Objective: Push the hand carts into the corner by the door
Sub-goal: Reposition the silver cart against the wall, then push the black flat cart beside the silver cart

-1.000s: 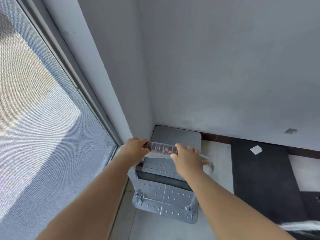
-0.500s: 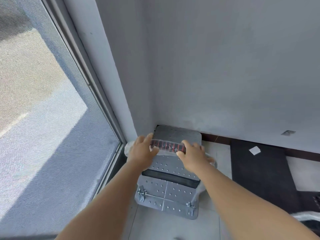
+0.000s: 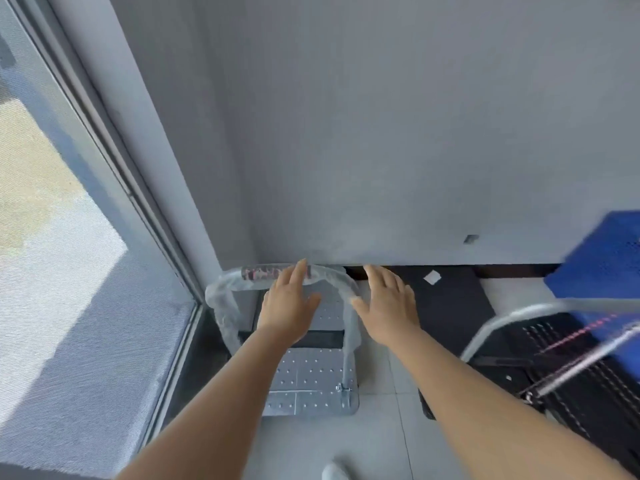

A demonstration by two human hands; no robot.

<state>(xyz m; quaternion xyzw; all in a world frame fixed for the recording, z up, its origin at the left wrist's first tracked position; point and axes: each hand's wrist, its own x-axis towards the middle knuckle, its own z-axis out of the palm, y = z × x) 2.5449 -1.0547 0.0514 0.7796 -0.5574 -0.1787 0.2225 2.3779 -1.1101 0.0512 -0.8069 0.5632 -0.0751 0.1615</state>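
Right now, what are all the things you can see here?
Grey hand cart: one, grey metal deck, in the corner by the glass door; its handle is plastic-wrapped with a red and black grip.
Second cart: one, black deck, silver handle, at the right.
Blue crate: one, blue, far right.
Glass door: one, left side.
Wall: grey, ahead.
White scrap: one, on the dark floor by the wall.
Hands: left hand open, over the handle; right hand open, beside it.
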